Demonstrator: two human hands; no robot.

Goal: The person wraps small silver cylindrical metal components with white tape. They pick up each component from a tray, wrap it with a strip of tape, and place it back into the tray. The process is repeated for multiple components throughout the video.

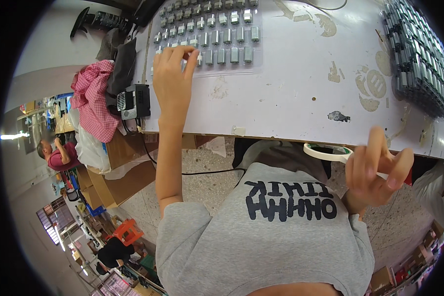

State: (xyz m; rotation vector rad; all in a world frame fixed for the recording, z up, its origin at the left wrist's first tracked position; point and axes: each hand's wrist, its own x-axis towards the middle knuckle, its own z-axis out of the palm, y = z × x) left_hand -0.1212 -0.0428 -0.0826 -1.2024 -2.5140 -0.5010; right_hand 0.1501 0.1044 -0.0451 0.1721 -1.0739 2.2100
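Observation:
At the far left of the table lies a clear plastic tray [256, 52] with rows of small silver motors [234, 55], some with pale ends. My left hand [172, 74] reaches over its near left corner, thumb and forefinger bent together among the motors. What lies between those fingertips is hidden. Lower right, off the table's near edge, my right hand [375, 170] is raised with its fingers curled, slightly blurred. It holds a white ring with a short handle [329, 153]; the ring's middle looks dark, and its exact kind is unclear.
Stacked trays of silver motors [419, 59] stand at the right. A small black and grey device [134, 102] with a cable sits at the table's left edge, near a pink checked cloth [94, 93]. An open cardboard box [116, 185] is below. Other people are on the left.

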